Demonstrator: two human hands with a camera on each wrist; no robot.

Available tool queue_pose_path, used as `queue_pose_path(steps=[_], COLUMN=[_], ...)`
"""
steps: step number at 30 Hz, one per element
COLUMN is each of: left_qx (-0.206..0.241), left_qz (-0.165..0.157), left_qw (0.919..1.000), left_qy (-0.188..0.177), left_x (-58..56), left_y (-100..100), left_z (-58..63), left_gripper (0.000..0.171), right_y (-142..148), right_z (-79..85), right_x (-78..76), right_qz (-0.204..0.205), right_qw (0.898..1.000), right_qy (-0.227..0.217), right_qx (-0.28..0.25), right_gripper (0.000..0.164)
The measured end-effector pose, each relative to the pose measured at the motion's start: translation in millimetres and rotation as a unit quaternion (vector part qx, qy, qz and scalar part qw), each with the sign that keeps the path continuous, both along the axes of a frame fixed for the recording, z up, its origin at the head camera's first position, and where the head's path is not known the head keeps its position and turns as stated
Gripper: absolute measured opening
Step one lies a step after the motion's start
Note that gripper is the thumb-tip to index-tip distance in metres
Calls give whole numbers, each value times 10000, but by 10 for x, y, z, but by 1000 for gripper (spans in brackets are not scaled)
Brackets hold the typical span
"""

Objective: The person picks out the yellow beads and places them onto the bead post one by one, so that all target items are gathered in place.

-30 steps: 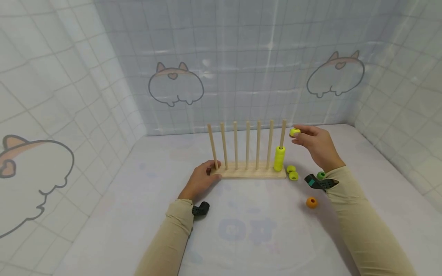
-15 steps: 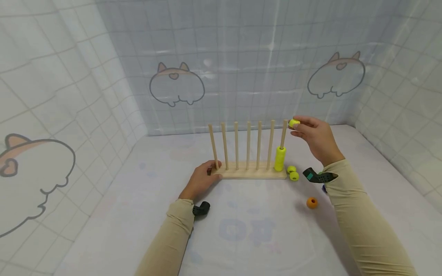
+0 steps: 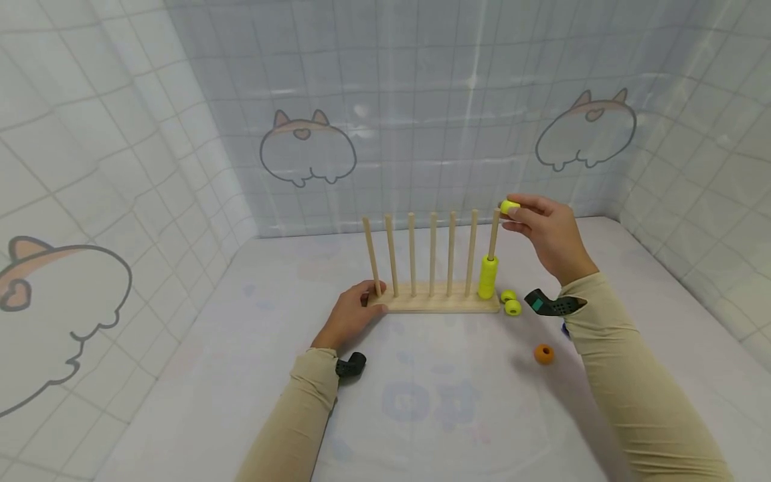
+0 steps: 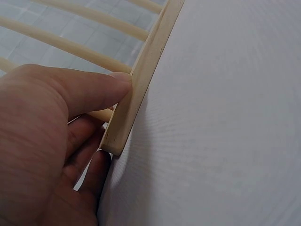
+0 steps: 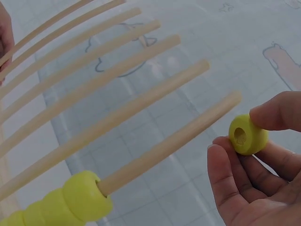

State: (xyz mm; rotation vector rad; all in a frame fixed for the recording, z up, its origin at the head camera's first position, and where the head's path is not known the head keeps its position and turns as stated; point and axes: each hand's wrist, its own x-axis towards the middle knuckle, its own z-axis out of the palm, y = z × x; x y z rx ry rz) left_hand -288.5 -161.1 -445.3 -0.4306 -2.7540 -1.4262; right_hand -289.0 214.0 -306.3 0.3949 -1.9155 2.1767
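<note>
A wooden peg rack [image 3: 434, 304] with a row of upright pegs stands on the table. On its rightmost peg [image 3: 494, 234] sits a stack of yellow beads [image 3: 488, 278]; the other pegs are bare. My left hand [image 3: 349, 312] grips the left end of the base, and in the left wrist view the thumb lies on the base's edge. My right hand [image 3: 551, 237] pinches a yellow bead [image 5: 248, 134] between thumb and fingers. The bead is right by the top of the rightmost peg, its hole facing the peg tip in the right wrist view.
Two loose yellow beads [image 3: 510, 302] lie off the rack's right end. An orange bead [image 3: 544, 354] rests nearer to me. A dark blue piece [image 3: 565, 329] shows partly from behind the right sleeve. A tiled-pattern sheet [image 3: 421, 100] rises behind the table.
My right hand has raised the yellow bead and brought it slightly left, from beside the rightmost peg to its top. The green bead is now hidden behind the right wrist. My left hand stays put.
</note>
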Motion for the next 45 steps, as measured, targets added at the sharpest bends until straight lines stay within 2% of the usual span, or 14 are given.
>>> queue_pose_path(steps=[9,14,21,28,38,45], left_qx=[-45,-38,-76,-45,-81,-117], left_qz=[38,17,27,33,52,23], left_qw=[10000,10000,10000,10000,10000,9999], left_qy=[-12,-14,-29,-27,-13,29], left_x=[12,12,4,7,2,8], left_y=[0,4,8,11,10,11], left_z=[16,26,18,22,13,17], left_gripper=[39,38,38,38,39,38], right_y=[-69,-91,-106,-111,-118,-86], right_z=[88,106,127,160,172,137], right_x=[-4,-6,11,31,87,77], right_qz=[183,188,53,97,-31,-38], right_qw=[9987,9987,9990,9962,9864,9823], right_qy=[324,403,351,427,289,424], right_qx=[-344,-266,284,750,1621,1823], right_gripper=[37,34,36,38,40,41])
